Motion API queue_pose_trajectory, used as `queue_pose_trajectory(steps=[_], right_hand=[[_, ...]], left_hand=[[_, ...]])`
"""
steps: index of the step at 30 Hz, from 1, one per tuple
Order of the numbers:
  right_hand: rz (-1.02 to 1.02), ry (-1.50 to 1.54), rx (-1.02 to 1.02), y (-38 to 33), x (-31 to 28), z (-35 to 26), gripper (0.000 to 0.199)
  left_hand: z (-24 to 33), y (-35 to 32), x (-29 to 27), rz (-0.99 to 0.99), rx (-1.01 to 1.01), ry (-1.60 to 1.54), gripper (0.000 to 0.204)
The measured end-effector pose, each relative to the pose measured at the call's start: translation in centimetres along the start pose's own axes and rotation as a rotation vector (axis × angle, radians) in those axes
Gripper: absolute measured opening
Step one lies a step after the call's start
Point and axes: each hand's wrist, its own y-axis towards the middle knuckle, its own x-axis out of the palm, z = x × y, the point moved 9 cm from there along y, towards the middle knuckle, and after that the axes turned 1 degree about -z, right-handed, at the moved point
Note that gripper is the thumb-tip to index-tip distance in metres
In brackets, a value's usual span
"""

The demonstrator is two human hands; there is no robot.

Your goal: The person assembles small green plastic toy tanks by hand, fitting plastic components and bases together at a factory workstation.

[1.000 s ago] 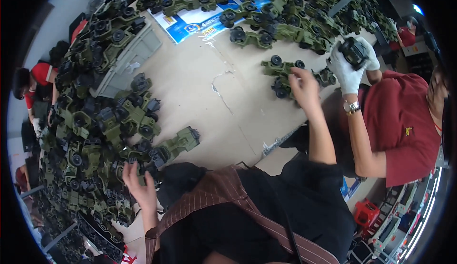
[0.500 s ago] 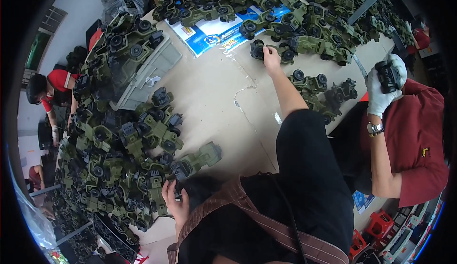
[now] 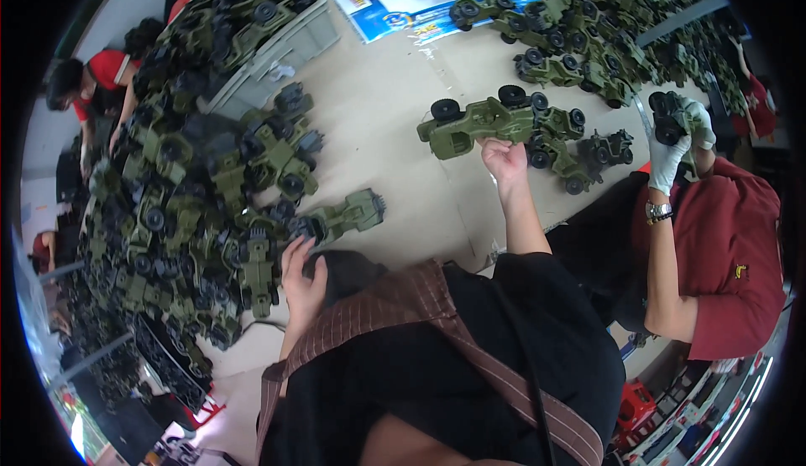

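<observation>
My right hand holds a green toy army truck with black wheels, lifted above the beige table. My left hand rests against a dark part at the edge of a big heap of green toy trucks. One green toy truck lies just beyond my left fingers. My dark sleeves and a brown striped strap fill the lower middle.
More green toy trucks are piled along the far side, over a blue printed sheet. A grey crate stands at the upper left. A person in a red shirt on my right, wearing a white glove, holds a toy part. Another person in red is at the left.
My right hand has drawn back from the far pile, now holding a green truck nearer to me. My left hand has stayed at the heap's edge. The camera has shifted.
</observation>
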Motion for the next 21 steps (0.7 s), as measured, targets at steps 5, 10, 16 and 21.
queue_pose_trajectory(steps=[5, 10, 16, 21], right_hand=[[-0.042, -0.108, 0.311, -1.5, -2.0, 7.7, 0.023], [0.136, -0.272, 0.781, -5.8, -2.9, 20.8, 0.03], [0.051, -0.59, 1.125, -7.1, -6.0, 30.9, 0.03], [0.158, -1.074, 1.278, -9.2, -9.9, 37.1, 0.031]], left_hand=[[-1.2, -0.5, 1.3, -0.074, -0.169, -0.291, 0.03], [-0.4, -0.3, 1.2, -0.082, -0.313, -0.923, 0.054], [-0.1, -4.6, 1.6, -0.501, -0.265, -1.238, 0.07], [-4.5, -10.6, -0.7, -0.063, -0.544, -1.674, 0.046]])
